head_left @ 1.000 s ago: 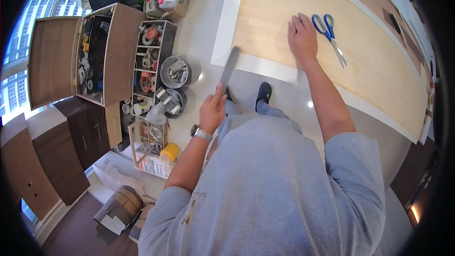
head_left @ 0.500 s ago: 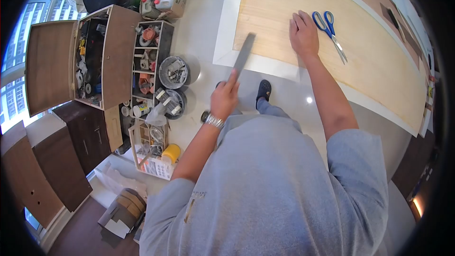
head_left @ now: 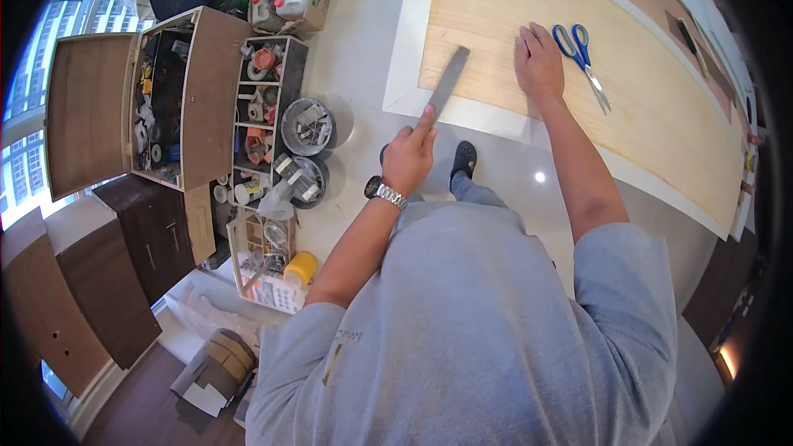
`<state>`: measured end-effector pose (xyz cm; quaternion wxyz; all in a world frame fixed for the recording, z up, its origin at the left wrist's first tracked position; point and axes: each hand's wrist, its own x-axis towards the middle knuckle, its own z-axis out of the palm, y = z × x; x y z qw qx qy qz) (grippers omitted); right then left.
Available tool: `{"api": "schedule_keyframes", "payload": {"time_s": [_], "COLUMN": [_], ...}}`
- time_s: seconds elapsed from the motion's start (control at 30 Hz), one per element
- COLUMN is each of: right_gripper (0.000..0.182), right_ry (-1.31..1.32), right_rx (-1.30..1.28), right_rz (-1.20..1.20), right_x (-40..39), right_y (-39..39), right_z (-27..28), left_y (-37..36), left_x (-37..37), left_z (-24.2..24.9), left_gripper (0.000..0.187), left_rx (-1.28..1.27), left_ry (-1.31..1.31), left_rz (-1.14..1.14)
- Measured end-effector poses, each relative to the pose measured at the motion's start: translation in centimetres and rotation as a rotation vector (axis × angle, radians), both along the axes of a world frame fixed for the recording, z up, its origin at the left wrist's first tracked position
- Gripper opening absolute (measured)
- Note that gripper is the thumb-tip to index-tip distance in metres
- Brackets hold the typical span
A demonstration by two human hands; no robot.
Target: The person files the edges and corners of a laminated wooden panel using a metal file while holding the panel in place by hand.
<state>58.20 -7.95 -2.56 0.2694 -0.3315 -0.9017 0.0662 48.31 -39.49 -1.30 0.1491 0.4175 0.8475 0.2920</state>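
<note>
A long, flat grey file (head_left: 451,80) is gripped in my left hand (head_left: 409,157), the index finger stretched along it. Its far end overlaps the pale wood panel (head_left: 644,107) near the white-edged corner. My left wrist wears a metal-band watch. Flat on that panel rests my right hand (head_left: 540,64), fingers extended and holding nothing. Just right of its fingers lie blue-handled scissors (head_left: 581,58), blades pointing toward me and slightly apart.
On the left, an open wooden cabinet (head_left: 211,99) and shelves (head_left: 273,99) hold tools and fittings. Buckets of odds and ends (head_left: 307,126) stand beside them. A box of jugs (head_left: 289,0) sits farther back. A dark-handled tool (head_left: 687,35) lies along the panel's far side.
My left hand and the file have shifted right and slightly forward, bringing the file farther over the panel corner. The right hand stays on the panel; the whole view has shifted slightly.
</note>
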Motion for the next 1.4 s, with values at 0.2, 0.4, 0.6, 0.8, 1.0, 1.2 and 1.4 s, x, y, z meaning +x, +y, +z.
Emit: {"api": "schedule_keyframes", "payload": {"time_s": [0.2,0.4,0.6,0.8,1.0,1.2,1.4], "right_gripper": [0.029,0.028,0.029,0.030,0.030,0.030,0.030], "right_ry": [-0.022,-0.027,-0.014,-0.051,-0.004,-0.027,-0.036], "right_rx": [0.025,0.000,-0.004,0.010,0.007,0.028,-0.005], "right_rz": [-0.018,-0.015,-0.007,-0.039,-0.004,-0.028,-0.013], "right_x": [-0.1,-0.1,0.0,-0.1,0.2,-0.1,0.1], "right_y": [-0.3,-0.2,-0.2,0.0,0.3,0.0,0.1], "right_z": [0.3,0.5,0.3,-0.1,-0.4,-0.1,-0.2], "left_y": [-6.8,-1.1,-6.8,-0.9,-7.5,-2.8,-6.0], "left_x": [-1.5,-1.5,-2.5,-2.7,-3.3,-3.1,-3.8], "left_z": [-0.3,-0.6,-0.1,-0.5,-0.2,-0.8,-0.4], "left_gripper": [0.049,0.049,0.052,0.049,0.048,0.050,0.050], "left_rx": [0.009,0.048,-0.005,0.052,0.005,0.107,0.038], "left_ry": [-0.008,0.025,0.007,0.031,0.024,-0.002,-0.006], "left_rz": [0.050,-0.006,0.035,-0.001,0.024,0.013,0.024]}}
